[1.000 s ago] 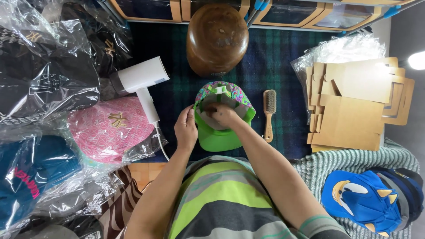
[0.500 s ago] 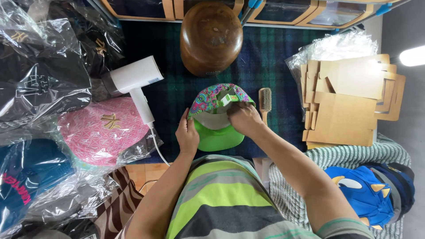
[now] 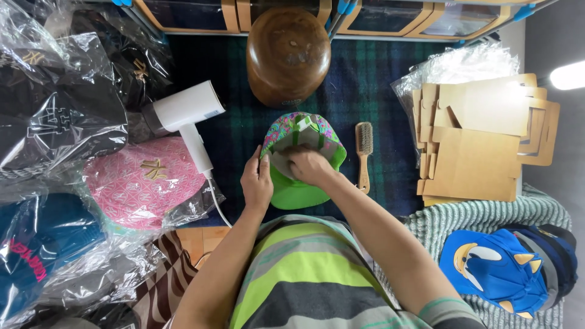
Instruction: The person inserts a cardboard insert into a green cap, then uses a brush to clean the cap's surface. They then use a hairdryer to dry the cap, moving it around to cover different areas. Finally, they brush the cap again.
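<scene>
Green-brimmed and patterned in pink and teal, the cap [image 3: 300, 159] lies upside down on the dark plaid blanket [image 3: 378, 73], just in front of the wooden head form [image 3: 287, 53]. The left hand [image 3: 256, 183] grips its left edge, fingers curled, while the right hand [image 3: 309, 166] presses bunched fingers inside the crown. A wooden brush [image 3: 364, 153] lies just right, a white hair dryer [image 3: 186, 119] to the left.

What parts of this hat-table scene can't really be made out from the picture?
Head view only:
- Inside of the green-brimmed cap: covered by the right hand.
- Left hand fingertips: curled behind the cap's edge.
- Bagged caps at left: blurred by glare and creased plastic, partly cut off by the frame.
- Cabinet at the top: cut off by the edge.
</scene>
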